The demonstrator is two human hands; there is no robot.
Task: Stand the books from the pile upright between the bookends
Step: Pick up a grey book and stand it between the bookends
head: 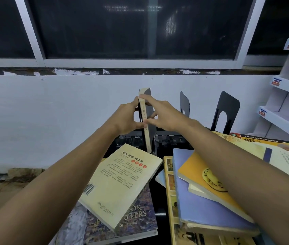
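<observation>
Beside the bookends [228,101], the grip of left hand [126,119] and right hand [164,115] pinches the upright book [147,138].

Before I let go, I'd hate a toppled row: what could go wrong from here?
1. The upright book is steadied by your left hand and right hand. The nearest bookend on its right stands apart, so the book may tip into that gap.
2. The cream book lies tilted on a dark book just before its foot and could slide or get bumped.

Head view, forward and down (close, wide-angle)
</observation>
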